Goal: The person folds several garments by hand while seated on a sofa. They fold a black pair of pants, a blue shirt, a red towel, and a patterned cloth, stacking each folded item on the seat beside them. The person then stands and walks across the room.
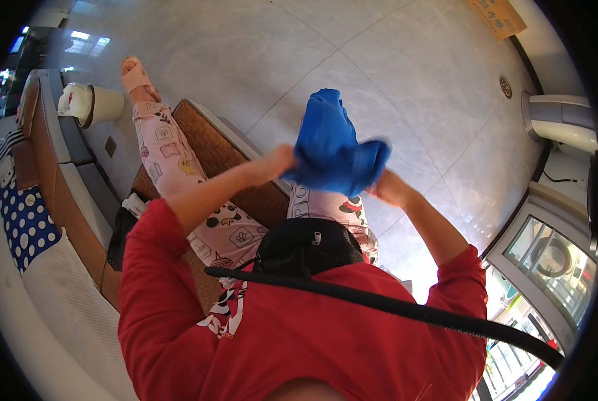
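Note:
A blue cloth garment (329, 135) is stretched out before me above my right leg. Its lower part is blurred and hides much of that leg and foot. At its left edge, my left hand (281, 163) is closed around the fabric. My right hand (386, 188) grips the opposite edge, a little lower. The fingers of both hands are partly covered by the cloth. My legs, in pink printed pajama trousers (163, 145), are spread apart, and a pink slipper (141, 80) is on my left foot.
Between my legs is a brown woven surface (213, 138). To the left stand a white lined bin (108, 105) and a sofa (78, 200) with a polka-dot cushion (28, 228). A black bag (304, 245) and strap (379, 301) cross my front. A cardboard box (499, 17) lies far right.

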The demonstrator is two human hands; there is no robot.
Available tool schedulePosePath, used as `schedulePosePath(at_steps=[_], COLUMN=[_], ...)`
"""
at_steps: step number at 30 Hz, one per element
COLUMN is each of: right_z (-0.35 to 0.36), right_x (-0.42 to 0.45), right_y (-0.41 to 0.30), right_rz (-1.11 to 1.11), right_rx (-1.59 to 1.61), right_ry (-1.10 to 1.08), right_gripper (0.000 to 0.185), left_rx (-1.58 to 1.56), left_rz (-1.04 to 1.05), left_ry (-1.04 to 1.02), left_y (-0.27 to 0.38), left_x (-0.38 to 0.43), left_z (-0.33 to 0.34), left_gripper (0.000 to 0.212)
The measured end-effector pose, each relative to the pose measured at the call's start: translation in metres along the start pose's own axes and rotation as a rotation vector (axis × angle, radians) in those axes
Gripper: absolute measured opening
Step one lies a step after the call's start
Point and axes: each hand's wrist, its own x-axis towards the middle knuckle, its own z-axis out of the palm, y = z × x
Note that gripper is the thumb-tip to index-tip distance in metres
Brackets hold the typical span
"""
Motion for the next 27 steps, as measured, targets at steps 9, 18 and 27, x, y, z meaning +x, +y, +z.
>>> schedulePosePath(at_steps=[9, 18, 27], right_z=[-0.003, 0.018, 0.024], right_x=[0.026, -0.014, -0.012], right_y=[0.023, 0.030, 0.063], right_rz=[-0.097, 0.164, 0.106], right_rx=[0.387, 0.312, 0.270], right_ry=[0.342, 0.186, 0.226], right_gripper=[0.031, 0.031, 0.031], left_rx=[0.167, -0.175, -0.144], left_rz=[0.006, -0.355, -0.168], left_ry=[0.130, -0.039, 0.030], left_y=[-0.003, 0.010, -0.016], left_x=[0.040, -0.011, -0.027], left_z=[-0.029, 0.010, 0.014], left_gripper=[0.051, 0.049, 0.065])
